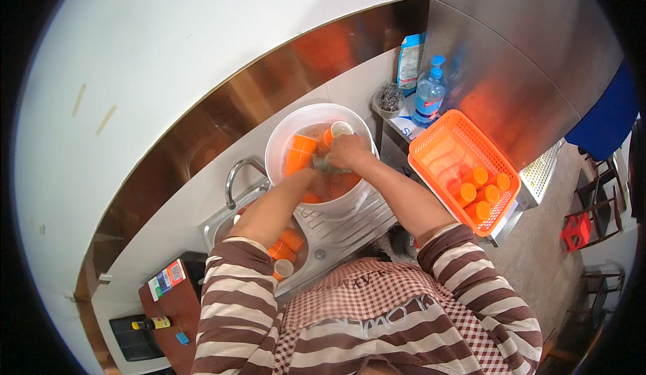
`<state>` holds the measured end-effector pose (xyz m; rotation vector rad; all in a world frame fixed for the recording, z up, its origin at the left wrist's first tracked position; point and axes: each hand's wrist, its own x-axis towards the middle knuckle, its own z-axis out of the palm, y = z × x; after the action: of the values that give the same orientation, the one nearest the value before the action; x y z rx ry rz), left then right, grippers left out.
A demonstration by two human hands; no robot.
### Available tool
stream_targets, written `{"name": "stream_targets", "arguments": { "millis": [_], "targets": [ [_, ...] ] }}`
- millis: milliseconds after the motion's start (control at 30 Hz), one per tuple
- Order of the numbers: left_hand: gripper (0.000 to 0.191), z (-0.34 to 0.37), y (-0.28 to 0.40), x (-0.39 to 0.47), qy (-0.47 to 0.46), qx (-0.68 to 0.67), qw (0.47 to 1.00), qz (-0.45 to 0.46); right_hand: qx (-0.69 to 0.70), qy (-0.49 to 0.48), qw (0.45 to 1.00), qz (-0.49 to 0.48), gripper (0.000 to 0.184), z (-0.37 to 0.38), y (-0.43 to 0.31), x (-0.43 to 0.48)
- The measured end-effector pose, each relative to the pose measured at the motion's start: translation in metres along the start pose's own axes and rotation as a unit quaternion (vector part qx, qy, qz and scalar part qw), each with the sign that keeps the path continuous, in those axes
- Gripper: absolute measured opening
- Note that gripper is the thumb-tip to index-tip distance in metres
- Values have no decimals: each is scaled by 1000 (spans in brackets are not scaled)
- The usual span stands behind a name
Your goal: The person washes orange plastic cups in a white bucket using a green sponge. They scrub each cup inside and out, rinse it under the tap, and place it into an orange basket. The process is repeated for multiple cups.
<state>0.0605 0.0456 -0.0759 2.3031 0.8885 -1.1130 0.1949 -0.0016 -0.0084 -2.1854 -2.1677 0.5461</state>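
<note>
A white round tub [276,138] of water stands on the sink's ribbed drainboard, with several orange cups [301,152] in it. My right hand [349,152] is over the tub, its fingers closed about a greenish cloth or scrubber [322,162] beside an orange cup with a white inside [341,129]. Whether it also grips that cup is not clear. My left hand [314,181] reaches down into the water; its fingers are hidden, so what it holds cannot be told. Several more orange cups [292,240] lie in the sink basin, partly behind my left forearm.
An orange plastic basket [435,145] at the right holds several upside-down orange cups [476,175]. Behind it are a blue pump bottle [429,97], a bowl with steel wool [389,97] and a blue packet [410,62]. A curved chrome faucet [231,178] rises left of the tub.
</note>
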Motion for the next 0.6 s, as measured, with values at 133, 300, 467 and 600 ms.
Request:
{"name": "stream_targets", "arguments": {
  "millis": [133, 300, 467, 600],
  "targets": [
    [64, -31, 33, -60, -21, 104, 993, -57, -9, -9, 1000, 22, 31, -3, -1, 0],
    [57, -78, 23, -134, 11, 91, 993, -77, -9, -14, 1000, 9, 34, 3, 2, 2],
    [58, -60, -27, -149, 240, -157, 957, 51, 428, -21, 903, -26, 28, 8, 31, 39],
    [60, -37, -16, -133, 350, -209, 912, -51, 643, -70, 759, 71, 28, -8, 21, 25]
  ]
}}
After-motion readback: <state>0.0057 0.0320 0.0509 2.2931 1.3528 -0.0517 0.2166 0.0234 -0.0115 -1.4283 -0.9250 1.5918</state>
